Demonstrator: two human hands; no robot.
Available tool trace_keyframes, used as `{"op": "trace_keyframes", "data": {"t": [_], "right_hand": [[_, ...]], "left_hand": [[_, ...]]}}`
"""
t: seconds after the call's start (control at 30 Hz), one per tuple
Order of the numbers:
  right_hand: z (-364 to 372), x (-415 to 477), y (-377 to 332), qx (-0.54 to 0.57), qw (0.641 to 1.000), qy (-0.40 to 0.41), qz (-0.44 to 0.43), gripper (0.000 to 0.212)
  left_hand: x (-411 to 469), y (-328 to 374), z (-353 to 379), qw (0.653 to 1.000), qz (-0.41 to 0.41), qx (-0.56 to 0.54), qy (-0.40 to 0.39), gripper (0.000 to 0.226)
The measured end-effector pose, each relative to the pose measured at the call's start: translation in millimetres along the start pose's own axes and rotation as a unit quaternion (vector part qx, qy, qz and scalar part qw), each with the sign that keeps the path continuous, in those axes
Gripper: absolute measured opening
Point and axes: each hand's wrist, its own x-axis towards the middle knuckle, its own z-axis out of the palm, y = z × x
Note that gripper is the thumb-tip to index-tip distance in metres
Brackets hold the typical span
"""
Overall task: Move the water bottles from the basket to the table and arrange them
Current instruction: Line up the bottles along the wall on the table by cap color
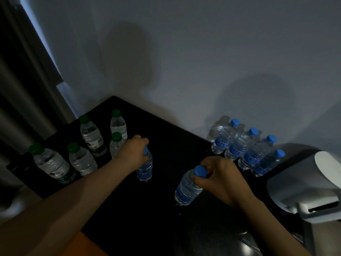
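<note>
Hands on two blue-capped bottles: left hand (132, 153) wraps its fingers round the neck of one bottle (144, 169) upright on the black worktop (166, 130); right hand (219, 175) pinches the tilted bottle (187, 189) under its cap, mid-worktop.

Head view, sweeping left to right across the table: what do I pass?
Green-capped bottles → left hand on a blue-capped bottle → right hand on a tilted blue-capped bottle → row of four blue-capped bottles → grey appliance.
</note>
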Motion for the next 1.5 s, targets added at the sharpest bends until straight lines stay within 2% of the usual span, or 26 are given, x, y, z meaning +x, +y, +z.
{"op": "trace_keyframes", "data": {"t": [0.23, 0.6, 0.7, 0.8, 1.07, 1.23, 1.4, 1.5], "right_hand": [[-1, 0, 6, -0.005, 1.0, -0.002, -0.004, 0.017], [-29, 19, 28, 0.025, 1.0, -0.006, 0.012, 0.03], [-40, 28, 39, 0.017, 1.0, 0.003, 0.015, 0.037], [-49, 40, 53, 0.01, 1.0, 0.014, 0.008, 0.034], [-62, 81, 83, -0.024, 0.999, 0.018, 0.031, 0.024], [-65, 118, 93, -0.06, 0.995, 0.022, 0.075, 0.024], [-61, 156, 107, -0.138, 0.987, 0.028, 0.075, 0.027], [-57, 176, 118, -0.146, 0.986, 0.031, 0.073, 0.027]], "left_hand": [[-8, -5, 9, 0.998, 0.026, -0.056, 0.021, 0.023], [-14, 26, -4, 0.985, 0.063, -0.152, 0.044, 0.026], [-8, 45, -11, 0.984, 0.079, -0.154, 0.037, 0.026], [3, 58, -12, 0.985, 0.087, -0.147, 0.035, 0.028], [37, 70, -16, 0.98, 0.12, -0.15, 0.059, 0.028], [74, 68, -23, 0.975, 0.158, -0.153, 0.034, 0.024], [106, 65, -24, 0.972, 0.169, -0.162, 0.026, 0.024], [123, 63, -25, 0.97, 0.173, -0.17, 0.018, 0.023]]}}
